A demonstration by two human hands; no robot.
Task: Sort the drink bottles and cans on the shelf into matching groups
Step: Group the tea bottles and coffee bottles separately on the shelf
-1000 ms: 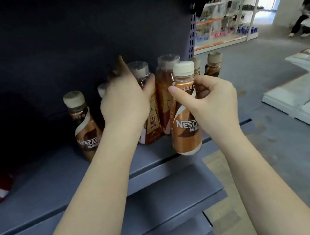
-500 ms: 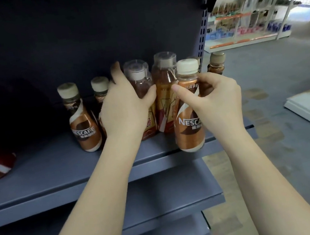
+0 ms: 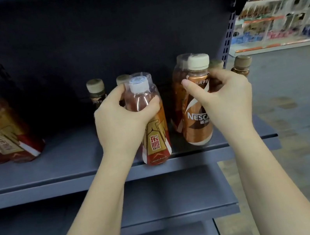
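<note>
- A dark blue-grey metal shelf [image 3: 55,166] carries the drinks, with a dark back panel behind it and further boards stepping out below it.
- To the right the shop opens out: a grey concrete floor [image 3: 295,106] and, far off and blurred, stocked store racks [image 3: 281,20].
- The left hand [image 3: 122,120] grips the gold-and-red energy drink bottle [image 3: 154,138] around its neck and shoulder, fingers curled round it; the bottle's base is at the front lip of the shelf, whether touching it I cannot tell.
- The right hand [image 3: 227,99] pinches the Nescafé bottle [image 3: 197,120] just under its cream cap, thumb in front, fingers behind; the bottle stands near the front edge, right of the energy drink.
- Counted: one more amber clear-capped bottle [image 3: 179,96] stands directly behind the Nescafé bottle.
- Four small coffee bottles with beige caps [image 3: 95,89] are in view at the back, partly hidden by the hands.
- At far left a group of larger gold-and-red bottles [image 3: 0,131] stands blurred; at least two, exact number unclear.
</note>
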